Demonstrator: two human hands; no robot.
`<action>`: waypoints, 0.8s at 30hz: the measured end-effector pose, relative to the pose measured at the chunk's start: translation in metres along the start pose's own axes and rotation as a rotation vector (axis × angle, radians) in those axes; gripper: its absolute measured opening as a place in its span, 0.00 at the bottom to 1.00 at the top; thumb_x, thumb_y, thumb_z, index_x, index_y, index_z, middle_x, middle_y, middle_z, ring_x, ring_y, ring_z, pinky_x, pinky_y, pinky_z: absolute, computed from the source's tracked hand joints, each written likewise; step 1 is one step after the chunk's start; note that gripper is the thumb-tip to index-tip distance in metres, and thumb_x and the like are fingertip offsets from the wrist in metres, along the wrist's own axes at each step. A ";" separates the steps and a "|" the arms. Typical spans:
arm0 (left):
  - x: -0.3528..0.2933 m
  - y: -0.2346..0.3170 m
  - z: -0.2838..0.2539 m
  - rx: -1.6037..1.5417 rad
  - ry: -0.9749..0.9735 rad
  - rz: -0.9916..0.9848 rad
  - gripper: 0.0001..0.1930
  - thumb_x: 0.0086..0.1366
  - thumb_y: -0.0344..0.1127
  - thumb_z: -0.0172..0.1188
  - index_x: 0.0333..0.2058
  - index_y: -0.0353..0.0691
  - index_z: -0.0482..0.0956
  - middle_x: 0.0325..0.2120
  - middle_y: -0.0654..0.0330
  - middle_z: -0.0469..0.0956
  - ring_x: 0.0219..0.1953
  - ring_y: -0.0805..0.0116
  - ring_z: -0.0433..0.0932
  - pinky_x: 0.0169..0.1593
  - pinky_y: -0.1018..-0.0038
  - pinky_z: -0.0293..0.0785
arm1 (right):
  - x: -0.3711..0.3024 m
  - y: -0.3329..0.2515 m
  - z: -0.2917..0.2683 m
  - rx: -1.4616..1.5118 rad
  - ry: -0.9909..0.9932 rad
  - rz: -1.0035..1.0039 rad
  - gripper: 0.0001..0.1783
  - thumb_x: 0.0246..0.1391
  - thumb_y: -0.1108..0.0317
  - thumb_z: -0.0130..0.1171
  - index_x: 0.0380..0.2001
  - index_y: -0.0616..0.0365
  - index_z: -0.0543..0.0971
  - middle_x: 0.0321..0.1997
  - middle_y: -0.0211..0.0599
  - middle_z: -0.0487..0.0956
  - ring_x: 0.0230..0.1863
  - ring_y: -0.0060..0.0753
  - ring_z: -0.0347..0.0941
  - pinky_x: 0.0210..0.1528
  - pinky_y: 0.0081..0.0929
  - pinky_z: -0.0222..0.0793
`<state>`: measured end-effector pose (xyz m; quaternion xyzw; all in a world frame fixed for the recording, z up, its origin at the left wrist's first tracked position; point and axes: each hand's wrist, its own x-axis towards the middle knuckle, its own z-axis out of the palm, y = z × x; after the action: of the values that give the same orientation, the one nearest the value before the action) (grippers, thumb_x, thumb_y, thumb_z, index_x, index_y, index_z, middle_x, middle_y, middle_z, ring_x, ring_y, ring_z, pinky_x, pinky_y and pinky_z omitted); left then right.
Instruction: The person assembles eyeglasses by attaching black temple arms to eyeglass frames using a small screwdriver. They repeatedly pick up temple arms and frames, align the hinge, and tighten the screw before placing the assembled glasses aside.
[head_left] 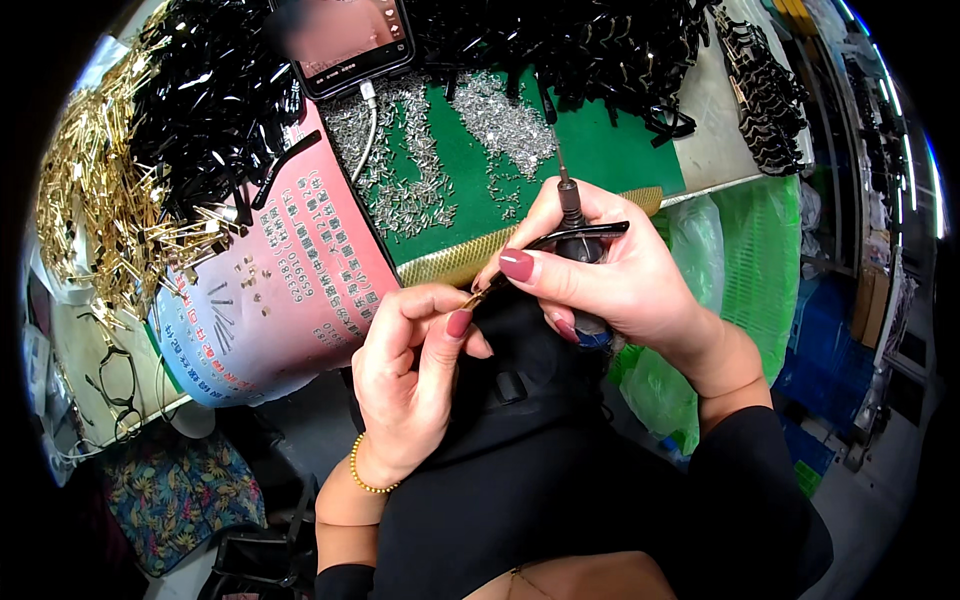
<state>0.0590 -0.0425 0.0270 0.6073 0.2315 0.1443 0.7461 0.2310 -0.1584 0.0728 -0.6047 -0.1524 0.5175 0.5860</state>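
Observation:
My right hand [625, 295] is wrapped round a dark powered screwdriver [570, 198], whose thin bit points up and away. Its thumb and fingers also pinch a glossy black eyeglass temple [590, 231]. The temple slants down to the left, toward my left hand [405, 375]. There, thumb and forefinger are closed on a small gold metal piece [474, 299] at the temple's lower end. Fingertips cover most of that piece, so whether it is joined to the temple cannot be told. Both hands are just in front of the table edge, above my lap.
Small silver metal parts [505, 120] lie heaped on the green mat [610, 140]. Black temples [200, 100] and gold metal parts [90, 190] are piled at left. A phone [352, 45] with a white cable stands behind a pink printed sheet [330, 215]. A green plastic bag [765, 260] hangs at right.

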 end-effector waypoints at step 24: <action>0.033 0.006 -0.001 0.094 0.035 -0.044 0.10 0.79 0.30 0.44 0.53 0.33 0.67 0.57 0.46 0.76 0.25 0.82 0.71 0.35 0.78 0.83 | 0.002 -0.012 -0.042 -1.595 -0.083 -0.378 0.23 0.60 0.69 0.57 0.59 0.43 0.75 0.35 0.46 0.71 0.25 0.43 0.77 0.23 0.36 0.72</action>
<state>0.0873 -0.0243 0.0266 0.6337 0.2642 0.1274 0.7158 0.2705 -0.1765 0.0726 -0.7839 -0.5954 0.1682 0.0512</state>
